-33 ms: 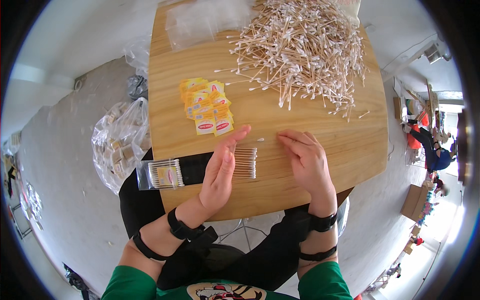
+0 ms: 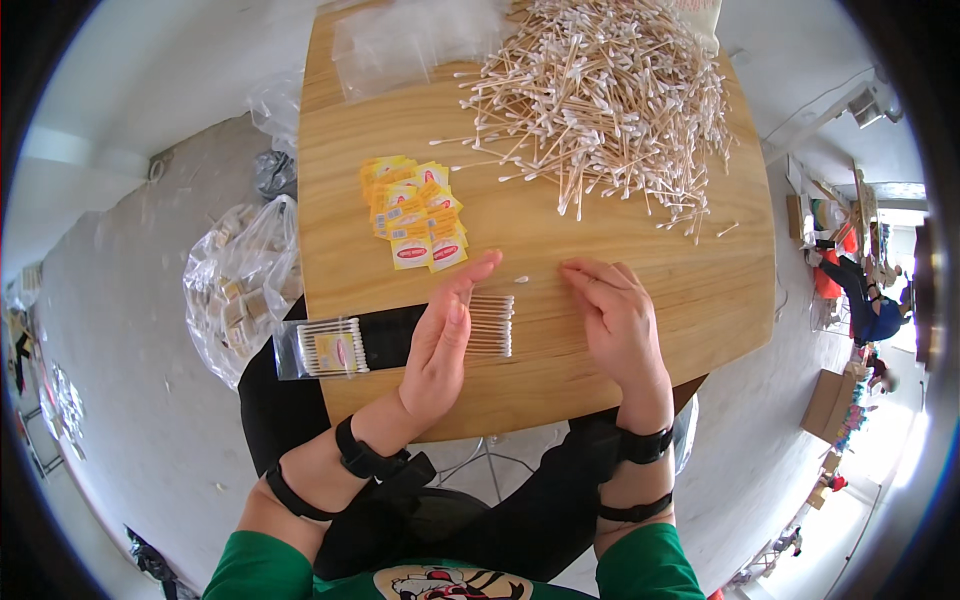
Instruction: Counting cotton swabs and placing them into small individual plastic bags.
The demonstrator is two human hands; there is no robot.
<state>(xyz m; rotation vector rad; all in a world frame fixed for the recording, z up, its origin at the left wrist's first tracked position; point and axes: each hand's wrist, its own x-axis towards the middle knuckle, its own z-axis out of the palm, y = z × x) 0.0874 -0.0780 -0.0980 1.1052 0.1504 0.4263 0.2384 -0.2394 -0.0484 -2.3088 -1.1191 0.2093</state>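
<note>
My left hand (image 2: 440,345) stands on edge across a row of cotton swabs (image 2: 490,327), its fingers stretched out and together. White tips of the row show past its right side. Left of it, a black strip (image 2: 388,336) lies beside a clear bag (image 2: 288,352) of swabs with a yellow card (image 2: 335,352) in it. The bag juts over the table's left edge. My right hand (image 2: 618,320) hovers or rests at the right, fingers loosely bent toward the left; nothing shows in them. A small white cotton tip (image 2: 521,279) lies between my hands.
A large heap of cotton swabs (image 2: 610,100) covers the far right of the wooden table (image 2: 690,290). Yellow cards (image 2: 412,210) lie overlapped at the left, clear bags (image 2: 390,50) behind them. A plastic sack (image 2: 240,300) of packs is beside the table. Another person (image 2: 880,312) is far right.
My right hand's fingertips have shifted very slightly to the right. My left hand and the swabs under it look the same.
</note>
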